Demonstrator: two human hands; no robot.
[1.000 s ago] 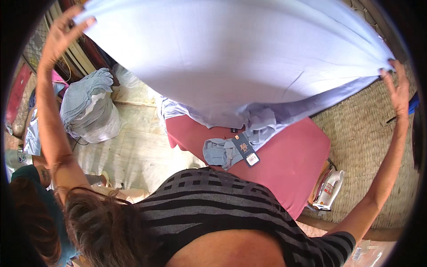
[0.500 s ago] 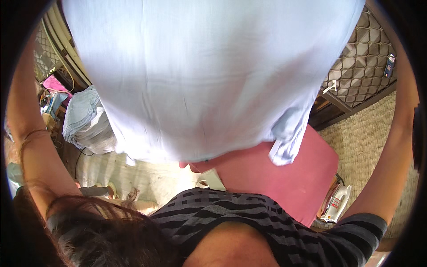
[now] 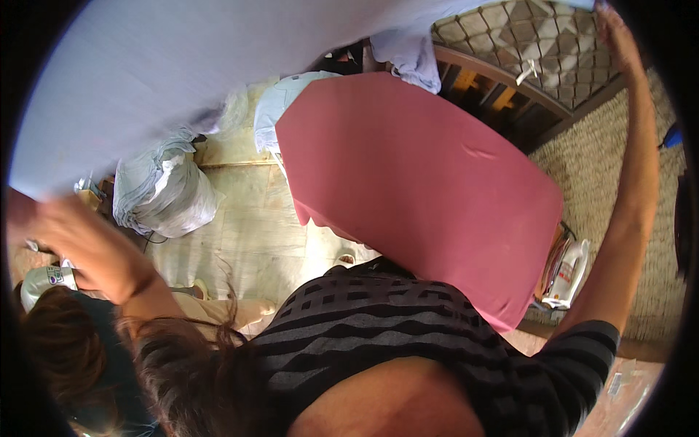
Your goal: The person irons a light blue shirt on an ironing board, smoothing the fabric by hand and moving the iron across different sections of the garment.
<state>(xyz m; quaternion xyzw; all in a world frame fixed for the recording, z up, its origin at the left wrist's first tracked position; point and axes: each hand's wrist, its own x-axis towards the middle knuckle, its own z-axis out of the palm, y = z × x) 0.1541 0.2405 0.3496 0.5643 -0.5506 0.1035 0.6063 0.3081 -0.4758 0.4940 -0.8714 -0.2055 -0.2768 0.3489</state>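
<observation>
A large pale blue cloth (image 3: 182,65) is spread in the air across the top of the head view. My left hand (image 3: 54,222) grips its lower left edge, blurred by motion. My right hand (image 3: 615,33) is raised at the top right and holds the cloth's other edge. Below the cloth stands an ironing table with a pink cover (image 3: 422,189), bare on top. A folded corner of the cloth (image 3: 411,58) hangs over the table's far end.
A bundle of pale blue garments (image 3: 164,193) lies on the floor at left. Another light garment (image 3: 280,102) sits at the table's far left edge. An iron (image 3: 571,273) rests at the table's right end. A woven mat (image 3: 604,182) and a lattice frame (image 3: 524,44) lie to the right.
The cloth has swung up and to the left, uncovering the pink table. My left hand dropped low at the left; my right hand stayed high at the right.
</observation>
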